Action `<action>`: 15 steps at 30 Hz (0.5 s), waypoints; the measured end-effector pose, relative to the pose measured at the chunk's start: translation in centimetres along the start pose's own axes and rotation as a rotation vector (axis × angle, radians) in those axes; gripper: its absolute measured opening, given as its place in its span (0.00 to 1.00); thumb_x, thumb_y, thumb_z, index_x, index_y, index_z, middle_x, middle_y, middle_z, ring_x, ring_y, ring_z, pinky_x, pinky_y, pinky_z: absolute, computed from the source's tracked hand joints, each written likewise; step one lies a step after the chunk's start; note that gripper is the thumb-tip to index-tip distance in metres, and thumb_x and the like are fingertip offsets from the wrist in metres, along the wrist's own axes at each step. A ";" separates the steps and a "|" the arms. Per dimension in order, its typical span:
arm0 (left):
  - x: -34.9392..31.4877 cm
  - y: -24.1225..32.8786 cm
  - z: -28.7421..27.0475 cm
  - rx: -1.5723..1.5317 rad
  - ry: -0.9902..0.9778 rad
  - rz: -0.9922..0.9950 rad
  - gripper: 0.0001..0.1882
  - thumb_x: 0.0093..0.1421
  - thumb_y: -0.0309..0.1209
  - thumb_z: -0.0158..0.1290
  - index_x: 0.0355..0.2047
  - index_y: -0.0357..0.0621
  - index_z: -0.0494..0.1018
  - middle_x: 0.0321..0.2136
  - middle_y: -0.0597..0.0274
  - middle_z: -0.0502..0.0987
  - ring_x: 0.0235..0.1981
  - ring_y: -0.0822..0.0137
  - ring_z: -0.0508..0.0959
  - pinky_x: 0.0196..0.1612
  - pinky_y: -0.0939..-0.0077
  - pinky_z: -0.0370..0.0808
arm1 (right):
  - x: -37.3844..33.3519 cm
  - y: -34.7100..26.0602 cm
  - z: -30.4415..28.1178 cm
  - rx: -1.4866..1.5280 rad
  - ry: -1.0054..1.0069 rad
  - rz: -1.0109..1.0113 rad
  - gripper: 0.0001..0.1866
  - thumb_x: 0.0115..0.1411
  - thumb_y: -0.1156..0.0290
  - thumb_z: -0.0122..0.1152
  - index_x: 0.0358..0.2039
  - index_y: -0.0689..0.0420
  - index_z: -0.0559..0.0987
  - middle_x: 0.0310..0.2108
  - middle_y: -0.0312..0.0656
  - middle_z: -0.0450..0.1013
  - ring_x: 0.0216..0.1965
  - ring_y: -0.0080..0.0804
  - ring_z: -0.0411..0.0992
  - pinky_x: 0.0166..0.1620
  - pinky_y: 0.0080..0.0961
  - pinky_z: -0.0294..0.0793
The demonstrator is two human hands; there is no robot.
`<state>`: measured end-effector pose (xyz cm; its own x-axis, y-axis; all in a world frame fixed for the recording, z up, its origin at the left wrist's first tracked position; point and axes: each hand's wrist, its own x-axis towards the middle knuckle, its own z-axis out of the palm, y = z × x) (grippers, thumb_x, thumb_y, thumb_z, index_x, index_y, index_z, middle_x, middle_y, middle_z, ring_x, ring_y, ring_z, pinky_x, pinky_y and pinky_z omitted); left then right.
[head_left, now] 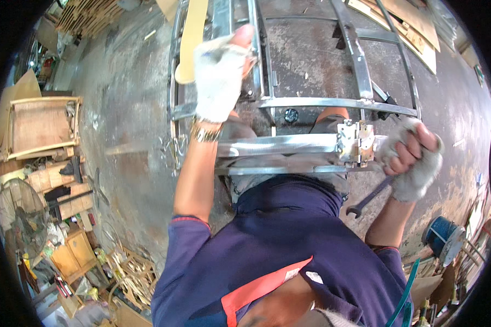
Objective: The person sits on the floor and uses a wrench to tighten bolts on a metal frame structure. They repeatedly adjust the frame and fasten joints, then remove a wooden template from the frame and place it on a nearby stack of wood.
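A metal frame [305, 102] of welded square tubes stands in front of me, with a shiny cross tube [286, 144] over my lap. My right hand [413, 159], in a fingerless light work glove, is closed around a dark open-end wrench [372, 199] at the right end of that tube, with the wrench's jaw pointing down and left. My left hand [222, 76], in a white glove, is raised over the frame's left uprights. Its fingers are curled and the thumb points away from me; what they hold, if anything, is hidden. Close to my right hand, metal hinge plates [357, 143] sit on the tube.
A pale yellow strip [192, 41] lies along the frame's left side. Wooden panels [406, 30] lie beyond at the far right. At left are a wooden tray [42, 128], a fan [21, 212] and scrap wood [139, 278]. A blue reel [443, 240] stands at right.
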<state>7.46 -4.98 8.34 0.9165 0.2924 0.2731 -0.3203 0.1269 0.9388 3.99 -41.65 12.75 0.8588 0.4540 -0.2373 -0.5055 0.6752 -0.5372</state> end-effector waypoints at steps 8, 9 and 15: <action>0.3 1.7 -2.0 -0.177 -0.022 -0.008 0.28 0.77 0.47 0.49 0.18 0.52 0.61 0.12 0.75 0.50 0.13 0.75 0.50 0.22 0.75 0.55 | 0.4 1.7 -0.6 -0.043 0.013 0.036 0.28 0.75 0.57 0.52 0.16 0.47 0.59 0.10 0.28 0.51 0.11 0.19 0.49 0.14 0.23 0.47; 0.3 1.7 -0.7 -0.107 0.058 0.025 0.28 0.77 0.47 0.50 0.18 0.52 0.61 0.12 0.75 0.50 0.13 0.75 0.51 0.21 0.75 0.55 | 0.4 1.6 -0.8 -0.067 -0.008 0.041 0.28 0.75 0.57 0.52 0.16 0.48 0.59 0.10 0.28 0.51 0.11 0.19 0.49 0.14 0.23 0.47; 0.8 2.0 -2.7 -0.144 -0.095 -0.054 0.29 0.79 0.48 0.46 0.19 0.53 0.59 0.12 0.72 0.53 0.13 0.75 0.49 0.19 0.73 0.51 | 0.5 3.2 -1.6 -0.117 -0.099 0.149 0.26 0.75 0.58 0.52 0.18 0.50 0.61 0.11 0.28 0.51 0.10 0.19 0.47 0.14 0.23 0.46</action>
<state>6.96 -1.95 9.88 0.9495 0.1918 0.2485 -0.2952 0.2763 0.9146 2.95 -40.14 9.61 0.7602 0.6024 -0.2433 -0.6079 0.5274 -0.5936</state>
